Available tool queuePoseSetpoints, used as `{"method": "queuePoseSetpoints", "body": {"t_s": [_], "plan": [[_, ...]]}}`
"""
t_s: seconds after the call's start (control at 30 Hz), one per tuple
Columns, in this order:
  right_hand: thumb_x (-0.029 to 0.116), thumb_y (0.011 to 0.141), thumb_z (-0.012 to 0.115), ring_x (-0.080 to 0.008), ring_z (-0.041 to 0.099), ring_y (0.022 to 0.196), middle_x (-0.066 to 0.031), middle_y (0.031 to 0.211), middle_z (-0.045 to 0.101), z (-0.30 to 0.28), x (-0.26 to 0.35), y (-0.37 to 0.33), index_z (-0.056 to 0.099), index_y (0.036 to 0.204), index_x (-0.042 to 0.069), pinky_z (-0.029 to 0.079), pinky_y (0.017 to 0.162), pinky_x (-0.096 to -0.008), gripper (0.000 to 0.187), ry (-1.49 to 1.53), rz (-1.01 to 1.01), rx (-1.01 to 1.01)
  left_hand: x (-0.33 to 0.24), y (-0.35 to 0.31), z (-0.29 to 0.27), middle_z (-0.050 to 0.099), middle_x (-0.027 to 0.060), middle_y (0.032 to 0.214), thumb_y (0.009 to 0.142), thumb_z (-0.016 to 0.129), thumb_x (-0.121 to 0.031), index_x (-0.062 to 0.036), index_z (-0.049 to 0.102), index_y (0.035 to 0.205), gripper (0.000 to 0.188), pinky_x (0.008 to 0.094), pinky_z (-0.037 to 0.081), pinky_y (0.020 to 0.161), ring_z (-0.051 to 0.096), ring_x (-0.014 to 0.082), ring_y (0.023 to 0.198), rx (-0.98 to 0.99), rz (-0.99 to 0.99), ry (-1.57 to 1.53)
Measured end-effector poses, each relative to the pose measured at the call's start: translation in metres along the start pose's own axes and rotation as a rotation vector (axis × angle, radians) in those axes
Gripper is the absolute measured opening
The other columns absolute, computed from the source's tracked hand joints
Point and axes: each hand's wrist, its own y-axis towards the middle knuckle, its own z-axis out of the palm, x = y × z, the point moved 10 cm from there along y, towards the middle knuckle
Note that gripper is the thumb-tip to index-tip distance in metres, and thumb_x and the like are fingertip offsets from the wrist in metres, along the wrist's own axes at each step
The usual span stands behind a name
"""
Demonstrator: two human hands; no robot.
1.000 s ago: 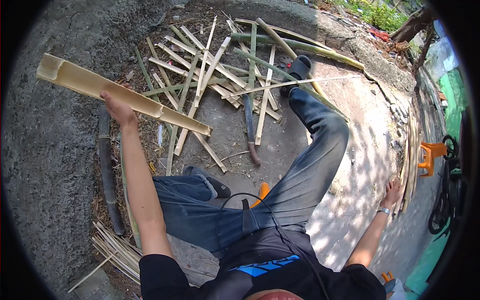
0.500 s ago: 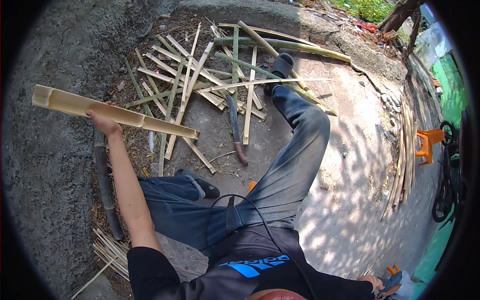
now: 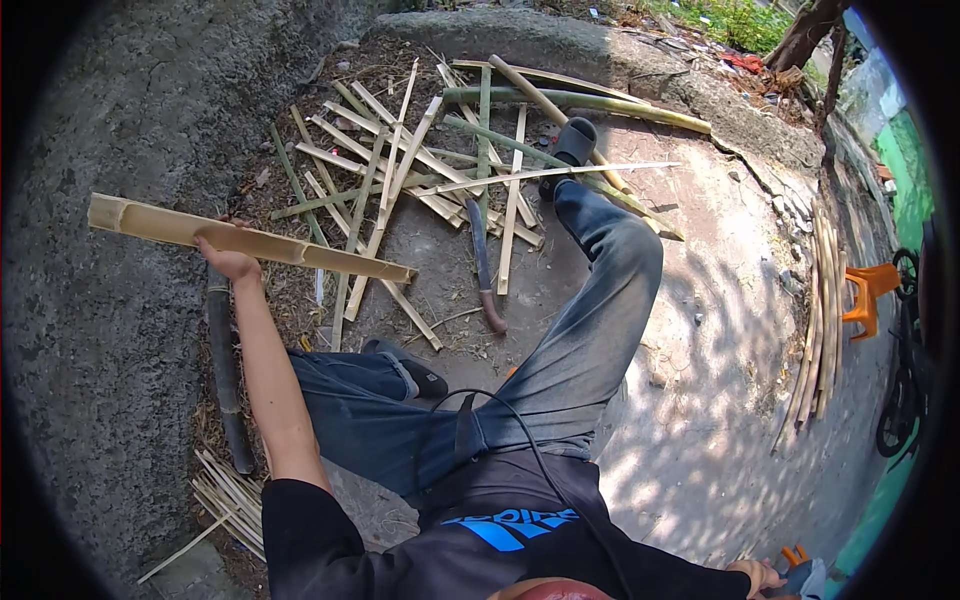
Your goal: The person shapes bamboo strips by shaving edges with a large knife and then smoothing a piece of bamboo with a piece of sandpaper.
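My left hand (image 3: 230, 262) is closed round a split half of bamboo (image 3: 185, 228), held out to the left above the ground. Its pale, hollow inner side shows, with node ridges across it. At the lower right rim is my right hand (image 3: 757, 576), beside a blue-grey thing (image 3: 806, 578) too cropped to name; its fingers are mostly hidden. A machete (image 3: 480, 255) with a brown handle lies on the ground between my feet, beside a pile of split bamboo strips (image 3: 385, 185).
A dark pole (image 3: 228, 380) lies along the rough wall (image 3: 110, 330) at left. Thin bamboo sticks (image 3: 228, 505) are at lower left. Long bamboo poles (image 3: 822, 310) lie at right, near an orange plastic stool (image 3: 866, 298) and a bicycle wheel (image 3: 897, 410). A green bamboo pole (image 3: 590, 101) lies at the far side.
The whole view has shifted slightly, so the scene sits a little lower and further right. My left hand still grips the bamboo. The right hand shows slightly nearer the lower rim.
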Motion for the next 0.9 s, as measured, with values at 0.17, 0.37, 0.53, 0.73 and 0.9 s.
{"method": "queuePoseSetpoints", "body": {"t_s": [0.17,0.37,0.53,0.73,0.9], "plan": [[0.058,0.095,0.053,-0.0308,0.048,0.139,-0.0130,0.156,0.046,-0.008,0.004,0.010,0.052,0.147,0.004,0.042,0.113,-0.0477,0.075,-0.007,-0.010,-0.004,-0.004,-0.005,0.002,0.062,0.0112,0.086,0.106,0.027,-0.064,-0.0046,0.058,0.109,0.067,0.0393,0.052,0.078,0.062,0.0248,0.080,0.006,0.019,0.018],[0.056,0.096,0.055,-0.0307,0.048,0.138,-0.0140,0.155,0.047,-0.020,0.005,0.021,0.052,0.147,0.003,0.042,0.113,-0.0475,0.074,0.009,-0.035,-0.032,-0.003,-0.007,-0.003,0.061,0.0112,0.087,0.108,0.027,-0.060,-0.0042,0.058,0.109,0.064,0.0391,0.052,0.078,0.061,0.0241,0.081,-0.013,-0.005,-0.011],[0.055,0.096,0.056,-0.0306,0.049,0.138,-0.0148,0.154,0.048,-0.028,0.010,0.027,0.052,0.146,0.002,0.042,0.113,-0.0474,0.073,0.014,-0.056,-0.043,-0.004,-0.011,0.000,0.062,0.0108,0.084,0.106,0.029,-0.063,-0.0044,0.058,0.108,0.065,0.0373,0.051,0.076,0.061,0.0242,0.079,-0.004,-0.031,-0.025],[0.053,0.096,0.058,-0.0305,0.050,0.137,-0.0158,0.153,0.049,-0.033,0.024,0.033,0.052,0.146,0.002,0.043,0.113,-0.0473,0.072,0.031,-0.098,-0.052,-0.007,-0.016,0.002,0.062,0.0109,0.084,0.105,0.030,-0.065,-0.0043,0.059,0.108,0.067,0.0361,0.051,0.074,0.061,0.0238,0.079,-0.009,-0.032,-0.023],[0.051,0.096,0.059,-0.0305,0.050,0.137,-0.0165,0.152,0.049,-0.038,0.038,0.044,0.052,0.146,0.001,0.043,0.112,-0.0471,0.071,0.038,-0.143,-0.057,-0.003,-0.010,-0.005,0.062,0.0100,0.084,0.105,0.030,-0.065,-0.0049,0.059,0.108,0.067,0.0351,0.051,0.073,0.061,0.0233,0.080,0.062,-0.049,-0.046]]}}
